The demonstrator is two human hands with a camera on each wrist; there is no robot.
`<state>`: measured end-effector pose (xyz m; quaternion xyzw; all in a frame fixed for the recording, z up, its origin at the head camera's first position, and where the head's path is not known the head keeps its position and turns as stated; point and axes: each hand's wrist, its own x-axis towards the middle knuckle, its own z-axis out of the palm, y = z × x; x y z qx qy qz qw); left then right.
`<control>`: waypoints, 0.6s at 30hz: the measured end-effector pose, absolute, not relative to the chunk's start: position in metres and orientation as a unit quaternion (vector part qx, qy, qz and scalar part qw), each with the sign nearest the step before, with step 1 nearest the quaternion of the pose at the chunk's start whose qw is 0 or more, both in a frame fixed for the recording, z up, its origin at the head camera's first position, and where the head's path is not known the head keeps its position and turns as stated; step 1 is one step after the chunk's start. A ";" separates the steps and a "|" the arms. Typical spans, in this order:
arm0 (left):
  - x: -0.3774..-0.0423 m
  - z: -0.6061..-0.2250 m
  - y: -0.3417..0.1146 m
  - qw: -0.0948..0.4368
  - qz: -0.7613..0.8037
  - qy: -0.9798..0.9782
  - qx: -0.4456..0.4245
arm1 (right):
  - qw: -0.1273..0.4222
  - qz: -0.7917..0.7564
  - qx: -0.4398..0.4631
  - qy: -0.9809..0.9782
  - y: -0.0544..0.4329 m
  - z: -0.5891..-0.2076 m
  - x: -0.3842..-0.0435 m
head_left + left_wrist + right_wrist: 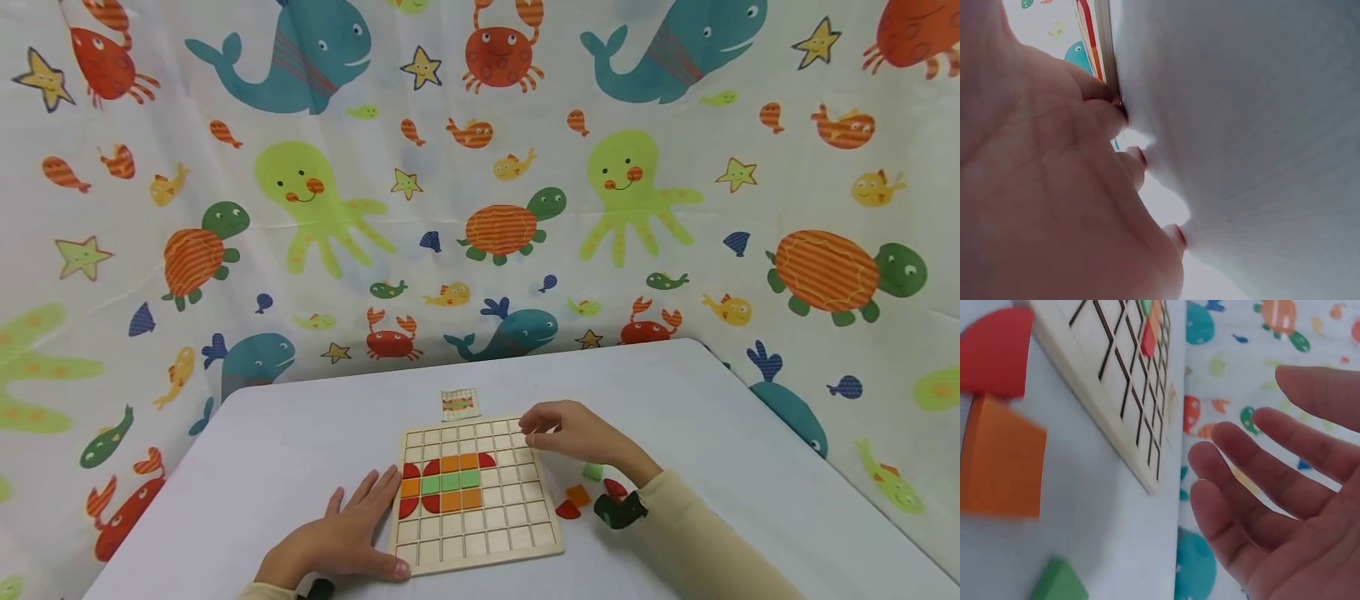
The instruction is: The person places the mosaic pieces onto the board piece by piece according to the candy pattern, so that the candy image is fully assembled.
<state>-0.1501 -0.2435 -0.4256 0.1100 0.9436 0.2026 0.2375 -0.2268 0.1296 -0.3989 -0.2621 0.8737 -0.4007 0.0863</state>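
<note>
A wooden grid board [502,521] lies on the white table, with orange squares [450,501], green squares [450,482] and red quarter-round pieces [486,460] set in its left and middle cells. My left hand [341,533] rests spread along the board's left edge, the thumb at the near left corner. In the left wrist view that hand's palm [1054,181] fills the left side. Over the board's far right corner hovers my right hand [573,432]. The right wrist view shows this hand [1291,487] with loosely bent fingers and nothing in them.
Right of the board lie a loose green square [593,472], an orange square [578,495] and two red pieces, one [567,509] nearer the board. A small pattern card [459,404] lies behind the board. A curtain printed with sea animals [420,242] hangs behind the table.
</note>
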 end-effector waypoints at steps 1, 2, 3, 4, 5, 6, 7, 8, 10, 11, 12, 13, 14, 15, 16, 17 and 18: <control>-0.150 -0.426 -0.244 0.237 0.202 0.944 0.109 | 0.086 -0.400 -0.264 0.873 0.135 -0.398 -0.226; -0.150 -0.426 -0.244 0.237 0.202 0.944 0.109 | 0.088 -0.399 -0.265 0.874 0.141 -0.397 -0.225; -0.151 -0.426 -0.244 0.237 0.202 0.944 0.109 | 0.093 -0.400 -0.263 0.873 0.146 -0.396 -0.224; -0.151 -0.426 -0.244 0.236 0.202 0.944 0.109 | 0.099 -0.401 -0.261 0.873 0.151 -0.395 -0.223; -0.151 -0.426 -0.243 0.236 0.202 0.944 0.109 | 0.106 -0.402 -0.259 0.872 0.156 -0.394 -0.223; -0.151 -0.426 -0.243 0.236 0.203 0.944 0.108 | 0.114 -0.402 -0.255 0.872 0.161 -0.394 -0.223; -0.151 -0.426 -0.243 0.237 0.203 0.944 0.108 | 0.122 -0.400 -0.252 0.873 0.165 -0.394 -0.223; -0.151 -0.426 -0.243 0.237 0.203 0.944 0.109 | 0.131 -0.398 -0.247 0.874 0.170 -0.395 -0.223; -0.151 -0.426 -0.243 0.238 0.202 0.944 0.108 | 0.147 -0.390 -0.236 0.878 0.177 -0.396 -0.225; -0.151 -0.427 -0.243 0.239 0.202 0.944 0.107 | 0.155 -0.385 -0.229 0.881 0.180 -0.397 -0.225; -0.151 -0.427 -0.244 0.240 0.200 0.944 0.107 | 0.161 -0.378 -0.220 0.884 0.183 -0.398 -0.226; -0.151 -0.428 -0.244 0.240 0.198 0.944 0.107 | 0.168 -0.371 -0.210 0.889 0.186 -0.399 -0.226; -0.151 -0.428 -0.244 0.240 0.197 0.944 0.108 | 0.174 -0.364 -0.200 0.893 0.189 -0.400 -0.227; -0.151 -0.428 -0.244 0.241 0.196 0.944 0.108 | 0.183 -0.358 -0.190 0.896 0.191 -0.401 -0.227; -0.151 -0.428 -0.244 0.241 0.195 0.944 0.109 | 0.190 -0.352 -0.181 0.898 0.193 -0.402 -0.227; -0.151 -0.429 -0.244 0.241 0.195 0.944 0.110 | 0.196 -0.347 -0.175 0.900 0.195 -0.403 -0.227; -0.151 -0.429 -0.245 0.241 0.194 0.944 0.110 | 0.201 -0.341 -0.169 0.903 0.196 -0.403 -0.227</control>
